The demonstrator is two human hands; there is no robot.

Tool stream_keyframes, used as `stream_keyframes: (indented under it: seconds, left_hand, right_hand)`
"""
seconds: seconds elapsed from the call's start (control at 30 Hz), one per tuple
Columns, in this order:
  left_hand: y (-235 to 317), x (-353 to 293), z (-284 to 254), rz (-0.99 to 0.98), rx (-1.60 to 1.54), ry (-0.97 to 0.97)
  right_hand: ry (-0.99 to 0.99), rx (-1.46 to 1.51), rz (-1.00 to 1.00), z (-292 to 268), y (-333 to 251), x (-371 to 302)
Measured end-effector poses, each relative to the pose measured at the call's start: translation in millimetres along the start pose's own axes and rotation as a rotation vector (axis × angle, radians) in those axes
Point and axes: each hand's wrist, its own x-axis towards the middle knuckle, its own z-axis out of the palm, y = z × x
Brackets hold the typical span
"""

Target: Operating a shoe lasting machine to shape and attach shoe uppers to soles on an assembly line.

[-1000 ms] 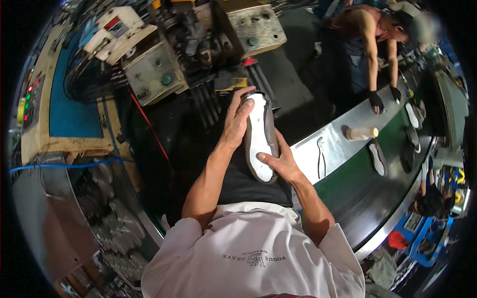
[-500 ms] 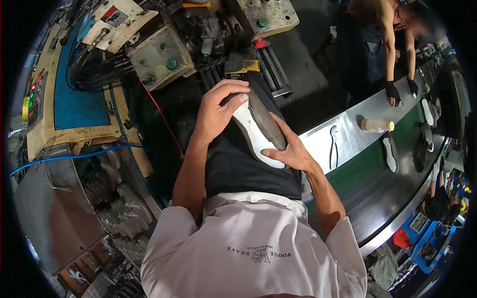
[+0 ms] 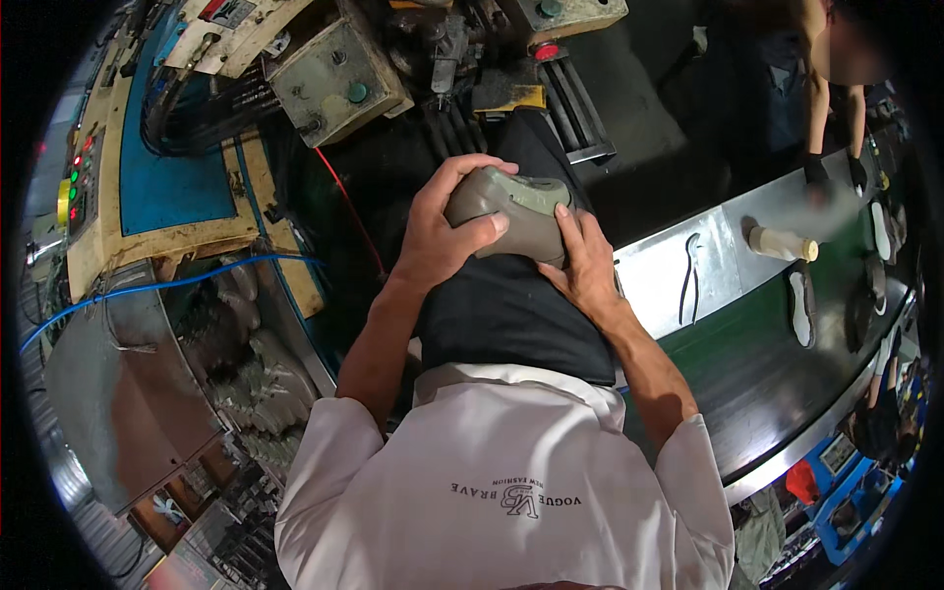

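Note:
A grey-brown shoe upper on a last [image 3: 511, 228] is held between my two hands above my lap. A greenish top of the last shows on its upper right part. My left hand [image 3: 444, 228] grips its left end, thumb pressed on the side and fingers over the top. My right hand [image 3: 588, 267] holds the right end, fingers on the greenish edge and thumb underneath. The white sole side faces away and is hidden.
To the right runs a metal ledge with pliers [image 3: 691, 278] and a bottle [image 3: 783, 244], beside a green conveyor belt [image 3: 723, 383] bearing shoes [image 3: 801, 307]. A co-worker's gloved hands [image 3: 818, 172] are far right. Machine control boxes [image 3: 339, 84] stand ahead; a rack of lasts [image 3: 275, 379] is left.
Both hands have turned the shoe: its white sole side faced up before, and now the grey-brown upper does. The view has shifted slightly, and the co-worker's hands remain at the far ledge.

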Motion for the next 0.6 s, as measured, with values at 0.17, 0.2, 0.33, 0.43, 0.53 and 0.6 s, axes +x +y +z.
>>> stream_keyframes:
  seconds: [0.17,0.2,0.33,0.43,0.53,0.6]
  left_hand:
    - [-6,22,-3,-0.035,-0.034,0.014]
    - [-7,30,-4,-0.096,-0.066,0.009]
    - [-38,56,5,-0.002,-0.329,0.057]
    - [-51,77,17,-0.294,-0.310,0.216]
    - [-106,78,18,-0.573,-0.384,0.213]
    - [-111,86,26,-0.656,-0.286,0.299]
  right_hand:
    - [-0.024,-0.025,0.099,-4,-3,11]
    - [-0.016,-0.038,0.084,-13,-1,18]
    - [-0.228,0.459,0.295,-59,2,61]
    - [-0.245,0.225,0.201,-77,-2,63]
    - [-0.474,-0.437,-0.007,-78,-33,49]
    - [-0.470,-0.505,-0.032,-71,-12,33]
